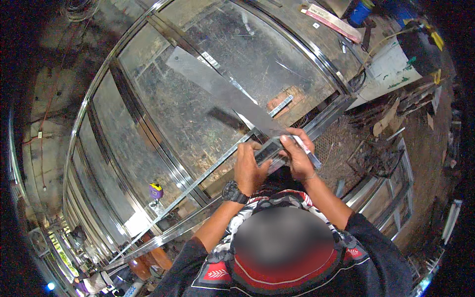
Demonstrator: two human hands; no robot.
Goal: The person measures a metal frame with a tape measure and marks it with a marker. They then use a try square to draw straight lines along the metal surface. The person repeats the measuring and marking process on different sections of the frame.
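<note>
Metal piece (pixel 267 152), both hands (pixel 247 167) (pixel 298 158) — near frame edge (pixel 328 117)

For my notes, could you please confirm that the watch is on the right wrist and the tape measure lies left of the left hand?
Not quite: the head view shows the black watch on the left wrist; the tape measure does lie left of the left hand.

Left of the long flat grey metal strip (pixel 225 94), a hand could pass low over the dark scuffed panel (pixel 161 91) — though the strip's height above it is hard to judge. The thin galvanised bar (pixel 213 170) and purple-and-yellow tape measure (pixel 156 191) obstruct the shiny steel-tube frame's (pixel 327 118) near edge; a flat reddish-brown piece (pixel 277 101) lies toward the right corner.
</note>
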